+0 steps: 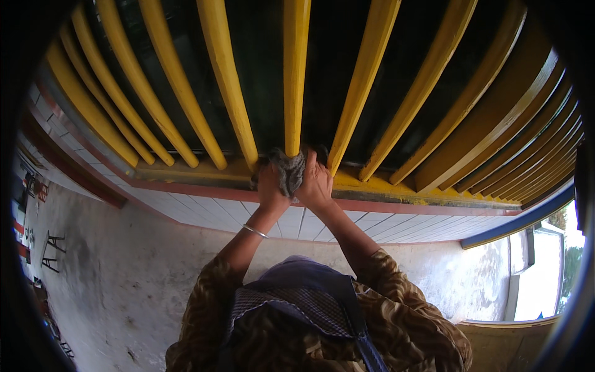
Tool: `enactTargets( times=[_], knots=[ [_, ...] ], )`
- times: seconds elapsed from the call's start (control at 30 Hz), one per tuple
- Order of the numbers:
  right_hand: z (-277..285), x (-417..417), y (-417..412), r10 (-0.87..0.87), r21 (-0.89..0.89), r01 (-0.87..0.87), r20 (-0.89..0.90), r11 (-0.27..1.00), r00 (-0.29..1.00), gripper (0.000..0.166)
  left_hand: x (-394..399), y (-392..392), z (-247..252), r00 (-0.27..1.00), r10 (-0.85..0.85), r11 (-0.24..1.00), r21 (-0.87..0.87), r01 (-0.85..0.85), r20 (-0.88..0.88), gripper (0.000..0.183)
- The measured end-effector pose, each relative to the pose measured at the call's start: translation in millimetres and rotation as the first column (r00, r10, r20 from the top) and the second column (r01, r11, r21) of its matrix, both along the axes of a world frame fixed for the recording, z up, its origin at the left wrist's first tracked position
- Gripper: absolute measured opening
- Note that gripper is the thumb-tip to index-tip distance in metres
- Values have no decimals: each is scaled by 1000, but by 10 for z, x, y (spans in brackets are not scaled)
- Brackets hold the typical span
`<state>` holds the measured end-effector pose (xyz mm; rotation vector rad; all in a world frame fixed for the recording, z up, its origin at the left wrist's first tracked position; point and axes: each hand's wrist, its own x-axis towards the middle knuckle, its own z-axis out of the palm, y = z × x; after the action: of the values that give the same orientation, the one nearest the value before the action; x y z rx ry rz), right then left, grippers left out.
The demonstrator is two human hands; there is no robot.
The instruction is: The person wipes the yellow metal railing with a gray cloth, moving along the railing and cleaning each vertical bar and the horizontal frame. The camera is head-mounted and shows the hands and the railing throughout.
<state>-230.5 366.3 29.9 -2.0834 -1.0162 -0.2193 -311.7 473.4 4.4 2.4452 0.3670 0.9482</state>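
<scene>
A bunched grey cloth (289,171) is wrapped about the foot of a yellow window bar (295,83), just above the yellow sill (204,175). My left hand (271,187), below a silver bangle (255,231), grips the cloth from the left side. From the right, my right hand (317,180) presses and holds the same cloth, its fingers reaching round behind the bar. The fingertips of both hands are partly hidden by the cloth and bar. Dark window glass (260,93) shows behind the bars.
More yellow bars (420,93) run along both sides. White wall tiles (297,223) lie under a red ledge (223,191). Concrete floor (125,269) spreads below, with a dark stool (52,249) far left. A bright doorway (539,274) opens at right.
</scene>
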Motion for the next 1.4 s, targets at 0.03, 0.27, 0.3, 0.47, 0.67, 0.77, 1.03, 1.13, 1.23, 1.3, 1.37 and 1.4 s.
enactTargets(
  times=[0.03, 0.27, 0.3, 0.47, 0.67, 0.77, 1.03, 1.13, 1.23, 1.3, 1.37, 1.4],
  knots=[
    [-18, 27, 11, 23, 27, -24, 20, 999, 1000, 78, 11, -12, -7, 996, -2, 1000, 7, 1, 87, 47],
    [72, 46, -81, 70, -114, -72, -21, 991, 997, 72, -84, -134, -61, 980, 44, 999, -5, -44, 196, 52],
    [78, 48, -106, 65, -137, -64, 6, 989, 998, 72, -128, -150, -53, 980, 33, 998, -53, -23, 196, 52],
    [-107, -272, -391, 106, -199, -112, -39, 974, 994, 72, -497, -212, -394, 997, 2, 996, 88, -9, 78, 51],
    [-94, -378, -573, 242, 121, -235, -47, 964, 969, 76, -687, -513, -431, 928, -64, 716, -630, 299, 368, 46],
    [143, -344, -320, 163, 223, -183, 107, 957, 981, 72, -386, -315, -308, 904, -16, 839, -486, 244, 427, 46],
    [-247, -65, -189, 102, 237, -124, 106, 964, 989, 71, -118, -124, -114, 986, -8, 999, -31, 14, 165, 46],
    [-264, -128, -262, 89, 216, -122, 159, 969, 983, 71, -207, -135, -66, 986, 17, 1000, 17, -20, 168, 48],
    [-229, -281, -341, 167, 209, -199, 160, 957, 973, 66, -405, -228, -55, 984, -28, 999, -40, 36, 174, 49],
    [-320, -456, -391, 188, 244, -173, -37, 954, 982, 65, -576, -243, -290, 985, -30, 963, -260, 74, 170, 44],
    [-485, -492, -395, 253, 330, -186, -175, 926, 951, 67, -711, -324, -267, 986, -18, 821, -561, 108, 164, 41],
    [-434, -526, -344, 298, 389, -221, -150, 894, 943, 71, -763, -329, -162, 971, -46, 801, -572, 175, 233, 42]
  ],
)
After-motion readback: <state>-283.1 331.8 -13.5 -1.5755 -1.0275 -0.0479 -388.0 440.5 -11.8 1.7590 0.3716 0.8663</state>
